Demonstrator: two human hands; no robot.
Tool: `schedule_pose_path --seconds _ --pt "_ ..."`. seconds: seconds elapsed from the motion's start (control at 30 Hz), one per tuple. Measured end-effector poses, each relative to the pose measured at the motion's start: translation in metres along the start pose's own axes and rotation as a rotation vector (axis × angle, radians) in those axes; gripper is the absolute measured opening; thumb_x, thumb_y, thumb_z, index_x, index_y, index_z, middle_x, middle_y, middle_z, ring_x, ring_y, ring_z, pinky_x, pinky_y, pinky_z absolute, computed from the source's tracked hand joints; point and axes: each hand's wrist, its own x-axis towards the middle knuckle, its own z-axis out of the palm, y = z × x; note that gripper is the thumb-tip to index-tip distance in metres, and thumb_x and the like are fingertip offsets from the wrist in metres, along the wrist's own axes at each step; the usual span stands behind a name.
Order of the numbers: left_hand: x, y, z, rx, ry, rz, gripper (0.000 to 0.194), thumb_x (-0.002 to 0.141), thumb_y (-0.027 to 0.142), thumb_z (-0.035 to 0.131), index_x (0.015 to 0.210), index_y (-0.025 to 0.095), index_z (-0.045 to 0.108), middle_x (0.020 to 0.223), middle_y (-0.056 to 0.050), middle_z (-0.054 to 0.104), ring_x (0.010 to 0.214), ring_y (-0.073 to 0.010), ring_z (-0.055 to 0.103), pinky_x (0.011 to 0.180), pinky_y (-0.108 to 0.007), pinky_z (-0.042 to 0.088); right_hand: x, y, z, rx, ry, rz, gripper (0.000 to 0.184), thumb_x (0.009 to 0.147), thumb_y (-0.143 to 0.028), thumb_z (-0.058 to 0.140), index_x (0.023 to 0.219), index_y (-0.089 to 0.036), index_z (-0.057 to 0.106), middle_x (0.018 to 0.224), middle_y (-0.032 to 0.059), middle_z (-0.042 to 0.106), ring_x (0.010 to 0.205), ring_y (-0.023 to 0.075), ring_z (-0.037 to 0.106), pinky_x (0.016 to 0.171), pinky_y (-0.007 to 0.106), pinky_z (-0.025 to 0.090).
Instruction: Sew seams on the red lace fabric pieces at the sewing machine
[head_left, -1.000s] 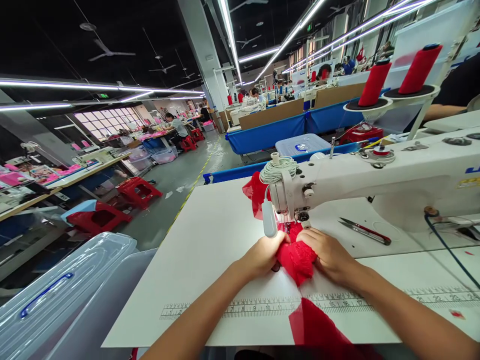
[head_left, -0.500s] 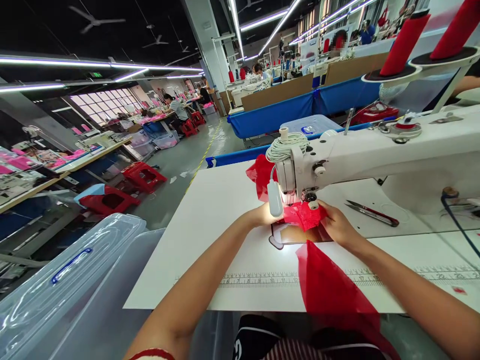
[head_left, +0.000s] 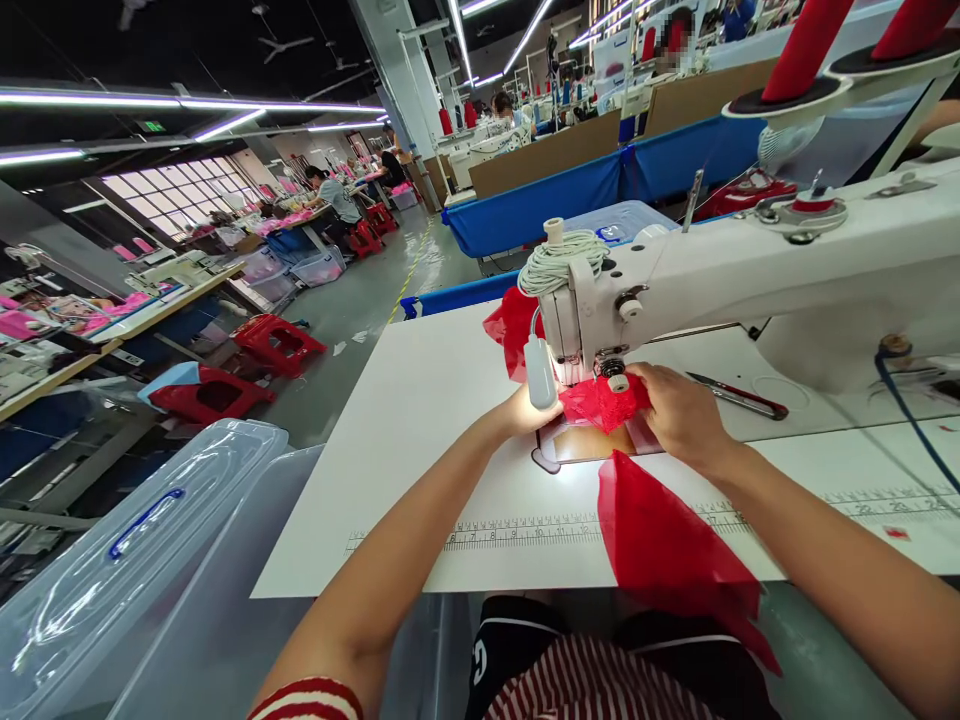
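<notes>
A white sewing machine (head_left: 750,270) stands on the white table (head_left: 420,420). Red lace fabric (head_left: 600,402) lies bunched under its needle, and a sheer red piece (head_left: 667,550) trails off the table's near edge toward my lap. My left hand (head_left: 525,412) rests beside the machine's small lamp, fingers curled on the fabric's left edge, partly washed out by the light. My right hand (head_left: 675,412) presses the fabric from the right, fingers closed on it just below the presser foot.
Red-handled scissors (head_left: 739,396) lie on the table right of my right hand. Clear plastic bins (head_left: 135,560) stand at my left. Red thread cones (head_left: 806,45) sit above the machine. Red stools (head_left: 277,345) and other workers' tables line the aisle.
Both hands moved forward with the red fabric to the needle; the bunch in front of the machine is now stretched out, with the sheer piece hanging over the table edge.
</notes>
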Motion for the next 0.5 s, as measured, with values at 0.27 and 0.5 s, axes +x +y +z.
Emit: schedule_pose_path --seconds 0.27,0.5 --pt "-0.001 0.01 -0.001 0.057 -0.009 -0.009 0.038 0.073 0.038 0.069 0.055 0.017 0.043 0.057 0.005 0.04 0.054 -0.0074 0.036 0.05 -0.022 0.034 0.0 -0.01 -0.003 0.048 0.032 0.005 0.037 0.065 -0.011 0.038 0.093 -0.023 0.06 0.063 -0.0012 0.065 0.056 0.0167 0.057 0.057 0.026 0.043" --pt "-0.012 0.013 0.028 0.291 0.192 0.056 0.031 0.079 0.032 0.064 0.061 0.018 0.044 0.061 0.005 0.041 0.057 -0.0086 0.039 0.054 -0.022 0.035 0.001 -0.013 -0.002 0.23 -0.016 0.007 0.029 0.066 -0.015 0.035 0.085 -0.022 0.055 0.063 -0.0037 0.061 0.047 0.0121 0.054 0.052 0.024 0.042"
